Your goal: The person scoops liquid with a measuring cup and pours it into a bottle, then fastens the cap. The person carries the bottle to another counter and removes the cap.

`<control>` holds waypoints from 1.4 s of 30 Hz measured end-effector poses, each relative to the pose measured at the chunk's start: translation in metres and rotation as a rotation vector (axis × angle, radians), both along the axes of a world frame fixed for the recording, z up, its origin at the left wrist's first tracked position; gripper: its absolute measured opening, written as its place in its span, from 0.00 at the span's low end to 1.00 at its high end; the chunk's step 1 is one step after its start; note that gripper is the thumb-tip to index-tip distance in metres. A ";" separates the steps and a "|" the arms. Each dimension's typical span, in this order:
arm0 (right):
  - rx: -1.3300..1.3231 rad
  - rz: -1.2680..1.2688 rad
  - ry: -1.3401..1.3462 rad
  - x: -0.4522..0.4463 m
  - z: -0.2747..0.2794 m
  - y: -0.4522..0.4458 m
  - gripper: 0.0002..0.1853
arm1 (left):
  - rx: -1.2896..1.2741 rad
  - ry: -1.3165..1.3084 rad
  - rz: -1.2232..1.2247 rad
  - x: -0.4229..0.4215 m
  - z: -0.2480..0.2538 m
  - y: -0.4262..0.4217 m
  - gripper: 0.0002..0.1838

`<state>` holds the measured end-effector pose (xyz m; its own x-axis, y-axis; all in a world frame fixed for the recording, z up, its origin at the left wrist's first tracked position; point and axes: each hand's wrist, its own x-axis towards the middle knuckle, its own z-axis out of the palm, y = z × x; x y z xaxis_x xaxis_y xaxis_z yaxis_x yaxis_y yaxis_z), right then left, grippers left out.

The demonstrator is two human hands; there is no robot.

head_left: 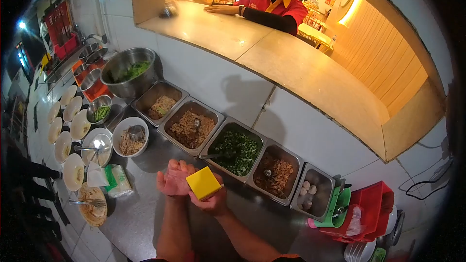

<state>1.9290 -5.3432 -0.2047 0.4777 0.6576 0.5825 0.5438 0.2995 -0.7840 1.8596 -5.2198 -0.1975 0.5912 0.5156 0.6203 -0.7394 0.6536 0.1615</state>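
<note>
Bare hands, the right holding a yellow cube, are near 5 trays.

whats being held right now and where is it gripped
A yellow box, held in the right hand around its lower sides; the left hand is open beside it.

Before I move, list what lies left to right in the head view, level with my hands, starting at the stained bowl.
Stained bowl, green-and-white packet, left hand, yellow cube, pan of brown chopped food, pan of pale balls, red basket.
</note>
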 end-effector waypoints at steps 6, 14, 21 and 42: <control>0.043 0.019 0.127 -0.003 -0.001 0.001 0.41 | -0.011 -0.021 0.010 0.002 -0.003 0.001 0.26; 0.070 0.005 0.224 -0.006 0.011 0.002 0.34 | -0.004 -0.043 0.019 0.003 -0.002 0.001 0.26; 0.061 0.019 0.222 -0.006 0.000 0.002 0.35 | -0.020 -0.050 0.009 0.003 -0.002 -0.001 0.26; 0.045 -0.036 0.193 -0.007 0.011 0.001 0.33 | 0.020 -0.064 0.009 0.004 0.001 -0.002 0.26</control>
